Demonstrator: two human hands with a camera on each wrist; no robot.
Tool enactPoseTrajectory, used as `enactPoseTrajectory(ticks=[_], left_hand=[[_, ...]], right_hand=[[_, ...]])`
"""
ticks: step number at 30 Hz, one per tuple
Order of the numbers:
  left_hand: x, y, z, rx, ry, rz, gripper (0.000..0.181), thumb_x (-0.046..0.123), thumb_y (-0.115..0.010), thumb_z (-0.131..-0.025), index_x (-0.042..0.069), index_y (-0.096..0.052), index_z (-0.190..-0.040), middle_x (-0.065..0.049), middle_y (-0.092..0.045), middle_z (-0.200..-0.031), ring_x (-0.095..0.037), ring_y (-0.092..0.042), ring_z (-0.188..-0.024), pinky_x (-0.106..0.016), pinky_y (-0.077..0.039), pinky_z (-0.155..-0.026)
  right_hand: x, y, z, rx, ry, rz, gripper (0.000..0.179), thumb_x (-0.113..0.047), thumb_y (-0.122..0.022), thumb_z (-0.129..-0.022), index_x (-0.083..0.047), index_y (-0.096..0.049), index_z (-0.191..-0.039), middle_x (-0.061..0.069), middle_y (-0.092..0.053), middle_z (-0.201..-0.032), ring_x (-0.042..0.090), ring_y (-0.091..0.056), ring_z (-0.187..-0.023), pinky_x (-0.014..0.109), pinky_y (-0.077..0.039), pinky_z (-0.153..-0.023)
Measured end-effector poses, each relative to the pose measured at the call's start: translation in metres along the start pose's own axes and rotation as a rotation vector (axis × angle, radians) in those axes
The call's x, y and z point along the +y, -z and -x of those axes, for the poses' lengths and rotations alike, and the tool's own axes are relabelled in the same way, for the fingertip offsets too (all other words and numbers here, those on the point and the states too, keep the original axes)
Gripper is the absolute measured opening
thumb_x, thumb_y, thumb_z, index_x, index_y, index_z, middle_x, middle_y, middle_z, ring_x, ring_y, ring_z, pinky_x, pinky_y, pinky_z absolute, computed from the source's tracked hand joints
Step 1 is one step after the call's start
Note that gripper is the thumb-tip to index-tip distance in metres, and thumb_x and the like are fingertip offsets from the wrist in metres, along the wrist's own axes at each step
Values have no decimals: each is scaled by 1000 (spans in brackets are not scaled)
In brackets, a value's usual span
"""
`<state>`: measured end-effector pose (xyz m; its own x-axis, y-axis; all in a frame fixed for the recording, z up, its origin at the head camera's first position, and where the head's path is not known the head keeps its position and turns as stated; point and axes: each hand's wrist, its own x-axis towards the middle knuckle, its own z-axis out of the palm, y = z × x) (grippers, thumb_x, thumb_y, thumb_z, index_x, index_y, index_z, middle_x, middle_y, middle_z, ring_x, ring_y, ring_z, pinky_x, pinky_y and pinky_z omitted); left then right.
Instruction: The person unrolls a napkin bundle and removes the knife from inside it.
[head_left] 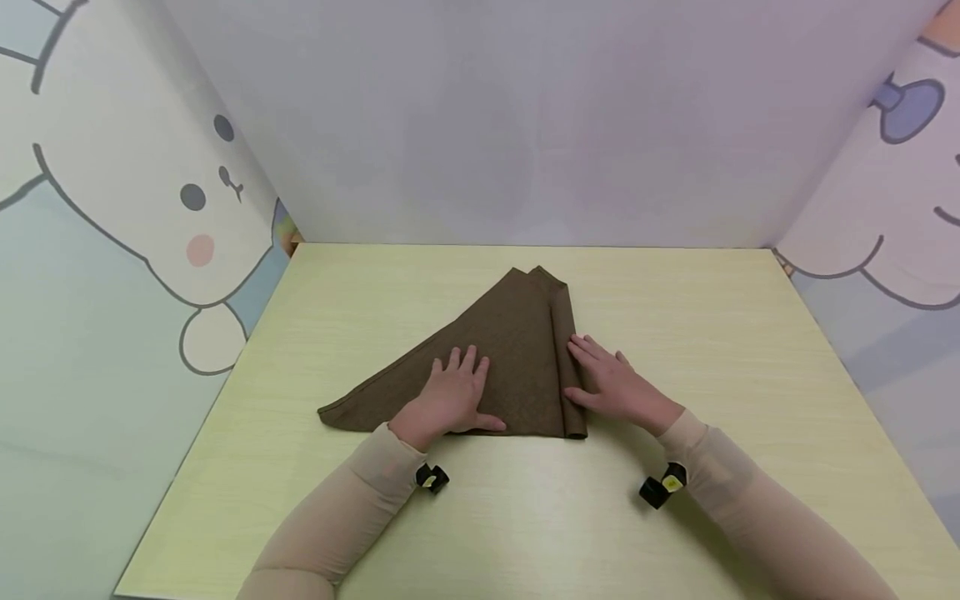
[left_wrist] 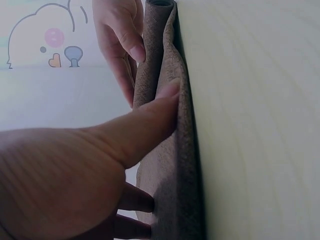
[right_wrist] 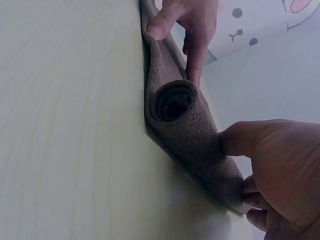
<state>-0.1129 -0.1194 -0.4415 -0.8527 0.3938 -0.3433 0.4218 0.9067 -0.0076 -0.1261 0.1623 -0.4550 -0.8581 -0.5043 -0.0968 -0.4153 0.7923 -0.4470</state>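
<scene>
A brown cloth [head_left: 517, 350] lies on the table, folded to a rough triangle, its long tip pointing left. Its right side is wound into a roll [head_left: 567, 367]; the right wrist view shows the spiral of layers at the roll's near end [right_wrist: 173, 101]. My left hand [head_left: 450, 396] rests flat on the middle of the cloth, fingers spread, thumb along the near edge. With fingertips and thumb, my right hand [head_left: 615, 387] touches the outer right side of the roll, its fingers nearly straight.
The pale wood-grain table [head_left: 712, 333] spreads around the cloth. A plain light wall [head_left: 480, 125] stands behind it, and cartoon-printed panels [head_left: 112, 250] flank it. Each wrist wears a small black camera [head_left: 432, 478].
</scene>
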Motion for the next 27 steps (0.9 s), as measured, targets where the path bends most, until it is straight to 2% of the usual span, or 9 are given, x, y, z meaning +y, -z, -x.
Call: enactPoseTrajectory(ticks=[18,27], left_hand=[[2,1,-1,-13,11,3,111,79,-56,-74,9,-23,-154,-19,-14,-158,-41,-16,-143,-59,-22,-108],[0,-1,-2,4,-1,-7,111,79,-55,-74,8,-24,-153,-19,-16,-157,-41,-18,-142,-59,-24,-107]], right_hand=[[11,1,8,-10,-22,-24,77,-38,-62,-94,-1,-26,-151,15,-20,-158,35,-14,-145,68,-14,-105],[9,1,9,25,4,-34,77,-38,-63,-93,0,-28,-150,16,-24,-156,34,-16,-144,68,-17,-104]])
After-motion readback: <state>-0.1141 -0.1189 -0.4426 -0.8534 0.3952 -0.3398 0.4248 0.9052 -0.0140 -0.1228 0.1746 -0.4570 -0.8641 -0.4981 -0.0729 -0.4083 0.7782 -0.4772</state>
